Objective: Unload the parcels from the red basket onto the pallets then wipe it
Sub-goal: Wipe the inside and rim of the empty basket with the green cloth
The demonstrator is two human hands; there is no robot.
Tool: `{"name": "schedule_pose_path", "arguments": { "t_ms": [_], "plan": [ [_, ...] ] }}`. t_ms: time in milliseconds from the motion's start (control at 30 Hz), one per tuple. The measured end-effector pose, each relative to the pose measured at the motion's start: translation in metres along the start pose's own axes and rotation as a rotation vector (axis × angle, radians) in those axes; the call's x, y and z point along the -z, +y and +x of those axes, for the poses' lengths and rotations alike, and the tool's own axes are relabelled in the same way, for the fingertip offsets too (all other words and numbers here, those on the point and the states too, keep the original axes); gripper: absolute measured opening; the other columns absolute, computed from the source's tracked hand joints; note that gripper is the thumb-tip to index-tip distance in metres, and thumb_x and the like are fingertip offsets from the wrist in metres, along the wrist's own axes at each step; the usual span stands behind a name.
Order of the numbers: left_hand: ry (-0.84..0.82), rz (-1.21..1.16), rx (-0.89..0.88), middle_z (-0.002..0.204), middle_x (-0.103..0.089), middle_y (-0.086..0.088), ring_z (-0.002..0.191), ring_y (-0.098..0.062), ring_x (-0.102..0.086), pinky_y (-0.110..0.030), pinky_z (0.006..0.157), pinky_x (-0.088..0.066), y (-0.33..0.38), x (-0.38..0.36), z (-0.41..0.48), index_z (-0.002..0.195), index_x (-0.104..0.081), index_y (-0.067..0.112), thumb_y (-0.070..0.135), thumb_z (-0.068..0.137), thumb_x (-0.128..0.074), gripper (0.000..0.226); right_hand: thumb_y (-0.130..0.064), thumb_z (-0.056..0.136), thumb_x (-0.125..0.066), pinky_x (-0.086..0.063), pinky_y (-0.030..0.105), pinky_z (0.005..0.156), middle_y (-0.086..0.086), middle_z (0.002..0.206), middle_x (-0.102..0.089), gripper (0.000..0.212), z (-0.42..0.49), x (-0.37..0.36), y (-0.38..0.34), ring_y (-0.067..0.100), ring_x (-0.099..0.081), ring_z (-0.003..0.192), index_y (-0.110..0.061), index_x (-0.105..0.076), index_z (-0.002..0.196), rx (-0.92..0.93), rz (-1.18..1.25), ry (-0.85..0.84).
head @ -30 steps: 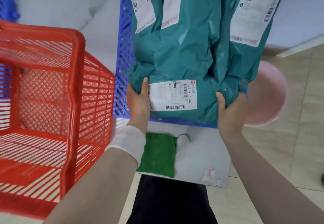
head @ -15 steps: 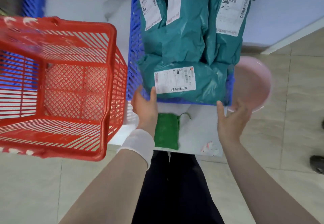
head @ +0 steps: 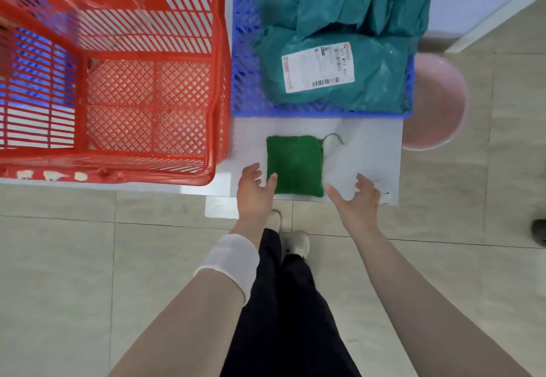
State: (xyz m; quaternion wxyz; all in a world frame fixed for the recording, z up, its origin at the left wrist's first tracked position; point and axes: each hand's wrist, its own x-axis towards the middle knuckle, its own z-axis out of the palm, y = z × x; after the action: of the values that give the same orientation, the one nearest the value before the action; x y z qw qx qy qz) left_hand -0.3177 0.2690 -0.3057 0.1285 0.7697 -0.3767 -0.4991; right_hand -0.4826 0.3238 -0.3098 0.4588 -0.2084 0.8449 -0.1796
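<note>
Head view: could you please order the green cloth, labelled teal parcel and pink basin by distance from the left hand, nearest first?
1. Green square cloth, beside the left hand.
2. Labelled teal parcel, on the blue pallet.
3. Pink round basin, far right.

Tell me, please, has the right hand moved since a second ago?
Yes. The right hand has drawn back off the teal parcel, away from the blue pallet, and is now beside the green cloth.

basket (head: 218, 60) red lattice | pallet (head: 245, 81) blue grid | parcels (head: 369, 16) teal | cloth (head: 295, 165) green
</note>
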Motion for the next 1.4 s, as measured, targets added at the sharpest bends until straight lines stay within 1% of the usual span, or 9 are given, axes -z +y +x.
{"name": "schedule_pose_path", "arguments": {
  "t_ms": [333,467,600,700,867,1100,1200,1267,1400],
  "plan": [
    [-0.009,0.095,-0.048,0.127,-0.056,-0.009,0.113,-0.023,-0.055,-0.026,0.093,-0.04,-0.022,-0.024,0.056,0.129,-0.043,0.008,0.023,0.088,-0.059,0.046,-0.044,0.077,-0.069,-0.04,0.035,0.099,0.01,0.131,-0.042,0.068,0.043,-0.062,0.005,0.024,-0.047,0.117,-0.012,-0.043,0.13,0.115,-0.022,0.054],
    [0.06,0.076,-0.113,0.116,-0.061,-0.008,0.103,-0.017,-0.057,-0.007,0.07,-0.031,-0.034,-0.037,0.076,0.119,-0.049,0.004,0.022,0.086,-0.062,0.039,-0.044,0.077,-0.069,-0.04,0.031,0.087,0.012,0.122,-0.05,0.064,0.058,-0.093,0.002,0.025,-0.048,0.111,-0.008,-0.044,0.123,0.105,-0.085,0.214],
    [0.066,0.14,-0.127,0.1,-0.06,0.0,0.087,-0.015,-0.054,-0.02,0.069,-0.036,-0.033,-0.045,0.087,0.109,-0.053,0.008,0.036,0.088,-0.057,0.035,-0.046,0.079,-0.066,-0.039,0.026,0.071,0.009,0.113,-0.056,0.059,0.069,-0.102,0.002,0.025,-0.057,0.095,-0.008,-0.043,0.118,0.102,-0.016,0.257],
    [0.045,0.224,-0.188,0.094,-0.058,-0.002,0.083,-0.019,-0.054,-0.027,0.067,-0.037,-0.032,-0.049,0.085,0.097,-0.054,0.012,0.037,0.092,-0.049,0.027,-0.041,0.081,-0.066,-0.041,0.025,0.067,0.003,0.095,-0.061,0.047,0.065,-0.103,-0.002,0.018,-0.057,0.082,-0.007,-0.049,0.109,0.181,0.048,0.13],
    [0.06,0.128,-0.231,0.092,-0.059,-0.016,0.086,-0.035,-0.055,-0.039,0.071,-0.043,-0.031,-0.035,0.045,0.096,-0.046,0.006,0.033,0.097,-0.037,0.028,-0.029,0.085,-0.063,-0.053,0.042,0.089,0.002,0.099,-0.068,0.006,0.027,-0.077,-0.008,0.021,-0.065,0.094,-0.028,-0.06,0.09,0.096,0.42,-0.152],
    [0.067,-0.126,-0.228,0.07,-0.045,0.009,0.062,-0.006,-0.043,-0.028,0.056,-0.024,0.009,0.022,-0.081,0.094,-0.037,0.012,0.025,0.099,-0.034,0.015,-0.017,0.092,-0.052,-0.057,0.033,0.071,0.002,0.102,-0.067,0.014,-0.087,-0.006,-0.035,0.016,-0.067,0.089,-0.024,-0.058,0.104,-0.066,0.868,-0.332],
    [0.069,-0.192,-0.248,0.072,-0.045,0.01,0.064,-0.001,-0.043,-0.023,0.055,-0.029,0.027,0.041,-0.119,0.094,-0.039,0.011,0.024,0.099,-0.035,0.014,-0.024,0.093,-0.052,-0.057,0.032,0.063,0.003,0.105,-0.068,0.017,-0.125,0.02,-0.045,0.017,-0.069,0.088,-0.023,-0.059,0.108,-0.08,0.937,-0.368],
    [0.06,-0.242,-0.274,0.073,-0.044,0.011,0.066,-0.001,-0.043,-0.011,0.055,-0.034,0.036,0.055,-0.135,0.093,-0.039,0.012,0.023,0.099,-0.035,0.013,-0.029,0.093,-0.051,-0.056,0.031,0.061,0.003,0.107,-0.068,0.021,-0.145,0.033,-0.052,0.016,-0.07,0.088,-0.021,-0.059,0.111,-0.065,0.963,-0.386],
    [0.03,-0.347,-0.348,0.076,-0.044,0.01,0.065,0.007,-0.043,-0.007,0.061,-0.035,0.048,0.088,-0.155,0.09,-0.04,0.012,0.02,0.099,-0.035,0.014,-0.024,0.094,-0.049,-0.056,0.031,0.056,0.004,0.105,-0.068,0.023,-0.177,0.045,-0.073,0.015,-0.071,0.08,-0.018,-0.058,0.115,-0.028,0.977,-0.41]
  ]
}}
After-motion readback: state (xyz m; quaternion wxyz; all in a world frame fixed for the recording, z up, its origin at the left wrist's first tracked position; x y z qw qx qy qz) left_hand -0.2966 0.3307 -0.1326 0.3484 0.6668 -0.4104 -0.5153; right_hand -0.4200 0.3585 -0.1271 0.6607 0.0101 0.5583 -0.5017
